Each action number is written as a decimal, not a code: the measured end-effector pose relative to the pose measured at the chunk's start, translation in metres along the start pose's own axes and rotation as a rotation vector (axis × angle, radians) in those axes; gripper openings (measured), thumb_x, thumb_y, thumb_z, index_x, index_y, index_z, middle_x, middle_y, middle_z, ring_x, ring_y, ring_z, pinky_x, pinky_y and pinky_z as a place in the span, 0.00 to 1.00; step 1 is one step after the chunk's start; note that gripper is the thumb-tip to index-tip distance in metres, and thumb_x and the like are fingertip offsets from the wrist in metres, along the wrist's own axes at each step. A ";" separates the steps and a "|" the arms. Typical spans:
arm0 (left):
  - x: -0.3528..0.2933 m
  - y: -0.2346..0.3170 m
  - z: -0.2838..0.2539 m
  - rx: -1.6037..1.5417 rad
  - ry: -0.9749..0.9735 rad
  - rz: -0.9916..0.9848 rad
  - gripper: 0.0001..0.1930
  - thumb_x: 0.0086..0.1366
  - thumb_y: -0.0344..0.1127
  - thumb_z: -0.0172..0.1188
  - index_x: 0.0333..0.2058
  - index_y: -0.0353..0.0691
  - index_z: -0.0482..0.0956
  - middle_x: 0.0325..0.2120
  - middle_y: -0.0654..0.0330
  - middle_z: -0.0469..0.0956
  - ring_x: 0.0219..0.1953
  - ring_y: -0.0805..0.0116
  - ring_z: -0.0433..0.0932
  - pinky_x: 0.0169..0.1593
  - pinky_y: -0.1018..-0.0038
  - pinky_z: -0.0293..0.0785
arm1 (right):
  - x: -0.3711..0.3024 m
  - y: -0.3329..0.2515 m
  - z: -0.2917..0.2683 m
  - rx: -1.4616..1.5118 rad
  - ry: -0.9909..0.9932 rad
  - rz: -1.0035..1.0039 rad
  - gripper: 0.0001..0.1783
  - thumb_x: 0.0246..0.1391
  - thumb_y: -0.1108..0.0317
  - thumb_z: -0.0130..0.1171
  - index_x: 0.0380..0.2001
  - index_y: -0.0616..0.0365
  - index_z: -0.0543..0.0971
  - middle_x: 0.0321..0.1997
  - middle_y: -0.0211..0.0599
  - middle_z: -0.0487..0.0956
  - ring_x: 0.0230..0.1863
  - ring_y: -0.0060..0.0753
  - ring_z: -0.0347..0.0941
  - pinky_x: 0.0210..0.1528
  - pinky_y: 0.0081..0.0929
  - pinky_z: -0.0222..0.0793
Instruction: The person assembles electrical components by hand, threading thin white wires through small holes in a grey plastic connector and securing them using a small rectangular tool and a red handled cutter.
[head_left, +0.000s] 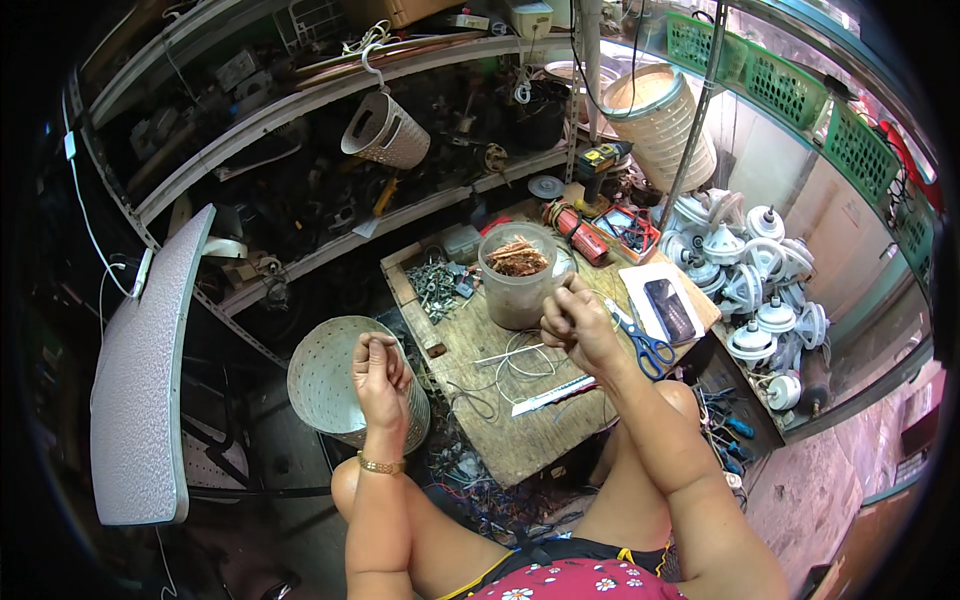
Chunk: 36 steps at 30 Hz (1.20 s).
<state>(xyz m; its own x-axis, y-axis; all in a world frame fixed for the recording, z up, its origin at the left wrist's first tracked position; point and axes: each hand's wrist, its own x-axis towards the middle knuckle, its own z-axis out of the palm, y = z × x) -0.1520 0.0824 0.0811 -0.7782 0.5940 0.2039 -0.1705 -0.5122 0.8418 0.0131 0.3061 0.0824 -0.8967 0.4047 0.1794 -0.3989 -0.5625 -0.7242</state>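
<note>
My left hand [382, 385] is raised in front of a pale perforated bin [318, 372], fingers curled and thumb pressed to them. Over the wooden work table [520, 440], my right hand [582, 325] is likewise closed in a pinch. Anything in either hand is too small or hidden to make out. Just left of my right hand stands a cloudy plastic tub [510, 298] with copper wire scraps [520, 259] in it. Thin pale wire [530, 368] lies in loose loops on the table. Blue-handled scissors [652, 352] rest to the right of my right hand.
A phone on a white box [648, 312] lies at the table's right. Screws [440, 288] are heaped at its far left. A red power tool [580, 232] sits behind the tub. White plastic fittings [745, 265] pile up at right. Wire scraps [490, 500] cover the floor.
</note>
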 end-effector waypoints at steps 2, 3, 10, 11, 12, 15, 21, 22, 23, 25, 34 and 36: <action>-0.006 0.015 0.004 0.793 -0.076 0.270 0.07 0.62 0.40 0.55 0.29 0.46 0.76 0.18 0.68 0.67 0.20 0.74 0.65 0.22 0.77 0.62 | -0.007 -0.005 0.027 -1.143 0.022 -0.353 0.07 0.56 0.61 0.52 0.35 0.49 0.72 0.24 0.30 0.73 0.22 0.33 0.71 0.27 0.31 0.70; -0.008 0.018 0.008 1.136 -0.123 0.453 0.05 0.59 0.38 0.57 0.29 0.46 0.77 0.19 0.67 0.70 0.22 0.71 0.68 0.23 0.75 0.64 | -0.009 -0.005 0.035 -1.714 0.030 -0.532 0.08 0.54 0.61 0.55 0.36 0.49 0.73 0.26 0.31 0.75 0.24 0.34 0.74 0.28 0.30 0.70; -0.038 0.032 -0.006 1.590 -0.442 0.450 0.03 0.52 0.32 0.61 0.27 0.47 0.81 0.19 0.62 0.77 0.23 0.64 0.72 0.27 0.70 0.68 | -0.016 0.014 0.016 -1.790 -0.267 -0.478 0.07 0.44 0.59 0.63 0.28 0.45 0.81 0.24 0.32 0.77 0.28 0.36 0.75 0.29 0.31 0.69; -0.040 0.036 -0.011 1.540 -0.461 0.403 0.04 0.52 0.32 0.61 0.27 0.47 0.81 0.19 0.62 0.77 0.22 0.64 0.71 0.26 0.70 0.68 | -0.015 0.012 0.013 -1.735 -0.301 -0.477 0.07 0.44 0.59 0.63 0.28 0.45 0.81 0.23 0.33 0.77 0.27 0.37 0.74 0.29 0.31 0.68; -0.043 0.041 -0.014 1.530 -0.491 0.408 0.05 0.51 0.31 0.61 0.28 0.48 0.82 0.16 0.62 0.76 0.21 0.65 0.73 0.25 0.71 0.70 | -0.015 0.010 0.011 -1.640 -0.313 -0.478 0.06 0.44 0.61 0.63 0.27 0.47 0.81 0.22 0.34 0.77 0.26 0.37 0.74 0.29 0.32 0.68; -0.059 0.051 -0.019 1.440 -0.545 0.368 0.06 0.50 0.29 0.62 0.29 0.47 0.83 0.16 0.61 0.76 0.21 0.65 0.74 0.25 0.71 0.70 | -0.018 -0.007 0.015 -1.674 -0.451 -0.459 0.05 0.44 0.63 0.63 0.27 0.48 0.81 0.22 0.35 0.77 0.27 0.38 0.74 0.30 0.33 0.68; -0.086 0.078 -0.020 1.356 -0.542 0.279 0.06 0.50 0.28 0.62 0.28 0.45 0.83 0.18 0.60 0.77 0.20 0.65 0.74 0.25 0.71 0.69 | -0.038 -0.048 -0.010 -1.558 -0.428 -0.312 0.06 0.45 0.69 0.63 0.30 0.54 0.81 0.28 0.40 0.79 0.29 0.41 0.76 0.30 0.31 0.70; -0.090 0.084 -0.021 1.362 -0.553 0.268 0.06 0.50 0.28 0.62 0.28 0.45 0.83 0.18 0.60 0.77 0.20 0.65 0.73 0.26 0.72 0.69 | -0.042 -0.052 -0.022 -1.584 -0.399 -0.298 0.06 0.45 0.69 0.63 0.30 0.54 0.81 0.28 0.40 0.80 0.28 0.40 0.76 0.31 0.30 0.70; -0.095 0.088 -0.024 1.364 -0.568 0.253 0.05 0.50 0.28 0.62 0.28 0.45 0.83 0.19 0.60 0.78 0.20 0.65 0.73 0.26 0.72 0.69 | -0.047 -0.058 -0.030 -1.610 -0.367 -0.278 0.06 0.46 0.69 0.63 0.30 0.55 0.81 0.28 0.40 0.80 0.28 0.39 0.77 0.31 0.29 0.71; -0.103 0.095 -0.029 1.370 -0.590 0.220 0.05 0.50 0.28 0.61 0.28 0.45 0.83 0.19 0.60 0.78 0.19 0.65 0.73 0.26 0.72 0.69 | -0.058 -0.072 -0.041 -1.603 -0.280 -0.213 0.06 0.47 0.69 0.62 0.30 0.56 0.81 0.28 0.39 0.80 0.29 0.36 0.78 0.32 0.27 0.71; -0.133 0.120 -0.065 1.343 -0.537 0.083 0.09 0.48 0.18 0.53 0.25 0.36 0.81 0.19 0.55 0.78 0.22 0.64 0.77 0.26 0.74 0.71 | -0.100 -0.107 -0.131 -1.623 0.073 -0.069 0.05 0.46 0.72 0.62 0.29 0.60 0.81 0.27 0.38 0.81 0.29 0.29 0.77 0.34 0.23 0.70; -0.141 0.117 -0.078 1.347 -0.499 0.035 0.08 0.48 0.20 0.54 0.25 0.37 0.81 0.20 0.55 0.79 0.22 0.63 0.78 0.27 0.74 0.71 | -0.112 -0.110 -0.148 -1.747 0.134 -0.094 0.06 0.45 0.72 0.63 0.29 0.60 0.81 0.27 0.39 0.80 0.29 0.31 0.77 0.34 0.24 0.70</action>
<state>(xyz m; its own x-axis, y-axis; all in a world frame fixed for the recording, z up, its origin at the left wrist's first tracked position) -0.1092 -0.1093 0.1117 -0.4325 0.8895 0.1472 0.7547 0.2678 0.5990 0.1862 0.4293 0.0433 -0.8282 0.4895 0.2730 0.2928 0.7931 -0.5341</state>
